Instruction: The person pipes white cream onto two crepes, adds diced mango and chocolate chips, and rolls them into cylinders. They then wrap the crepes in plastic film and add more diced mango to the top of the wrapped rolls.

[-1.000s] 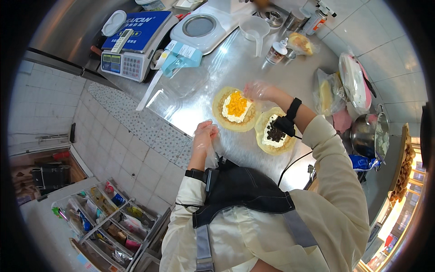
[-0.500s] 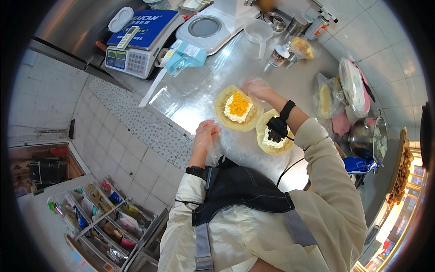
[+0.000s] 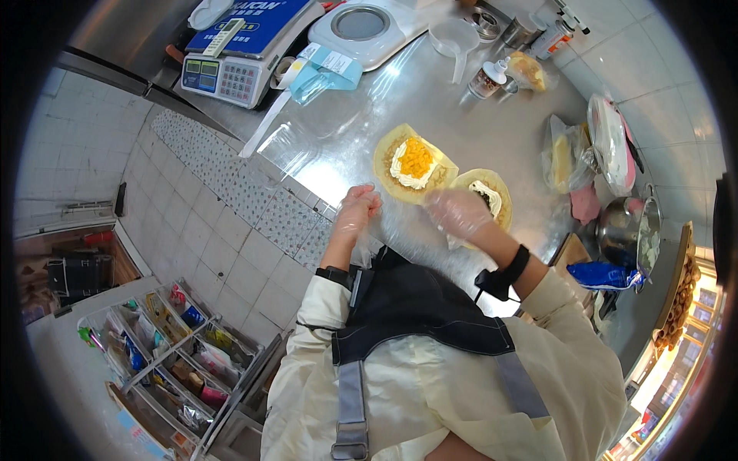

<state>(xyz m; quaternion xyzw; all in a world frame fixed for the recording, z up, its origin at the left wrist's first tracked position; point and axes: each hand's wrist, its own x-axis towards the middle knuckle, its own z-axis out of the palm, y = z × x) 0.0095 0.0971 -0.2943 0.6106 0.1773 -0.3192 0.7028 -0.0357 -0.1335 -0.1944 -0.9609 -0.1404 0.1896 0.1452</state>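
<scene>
A round yellow crepe (image 3: 390, 165) lies on the steel counter, topped with a square of white cream and orange fruit cubes (image 3: 416, 159). Its right side looks slightly lifted or folded. Right beside it is a second crepe (image 3: 492, 183) with cream and dark crumbs, partly covered by my right hand (image 3: 461, 213). That hand wears a clear plastic glove, and its fingers are smeared by motion near where the crepes meet. My left hand (image 3: 357, 213), also gloved, hovers by the counter's front edge with fingers curled closed. What it holds, if anything, is hidden.
A blue-topped scale (image 3: 238, 73), a white appliance (image 3: 361, 31) and a light blue packet (image 3: 327, 73) stand at the back left. A funnel (image 3: 455, 42) and a capped bottle (image 3: 488, 79) are at the back; a steel bowl (image 3: 624, 230) and bags are at the right.
My right hand has come back from the far right edge of the fruit crepe toward me, over the second crepe. That fruit crepe's right edge looks changed. My left hand has barely moved.
</scene>
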